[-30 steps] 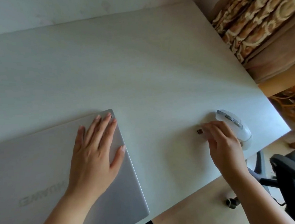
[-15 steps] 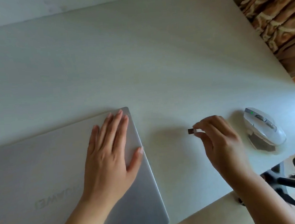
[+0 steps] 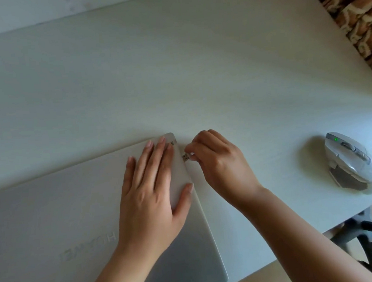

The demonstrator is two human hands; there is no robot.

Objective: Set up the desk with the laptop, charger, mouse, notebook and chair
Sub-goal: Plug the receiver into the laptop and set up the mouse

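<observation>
A closed silver laptop (image 3: 53,218) lies on the white desk (image 3: 175,75) at the near left. My left hand (image 3: 151,188) rests flat on its lid near the far right corner, fingers spread. My right hand (image 3: 217,160) pinches a small USB dongle (image 3: 186,157) between thumb and fingertips, its metal end right at the laptop's right edge. A white mouse (image 3: 351,161) with a green light sits on the desk at the right, apart from both hands.
The desk's near edge runs diagonally at the lower right. Below it stands the grey base of an office chair (image 3: 370,237). A brown patterned fabric (image 3: 357,11) lies beyond the desk's right edge. A pale wall (image 3: 36,10) borders the far side.
My right hand has carried the dongle leftward from beside the mouse to the laptop's right edge. My left hand has stayed flat on the lid.
</observation>
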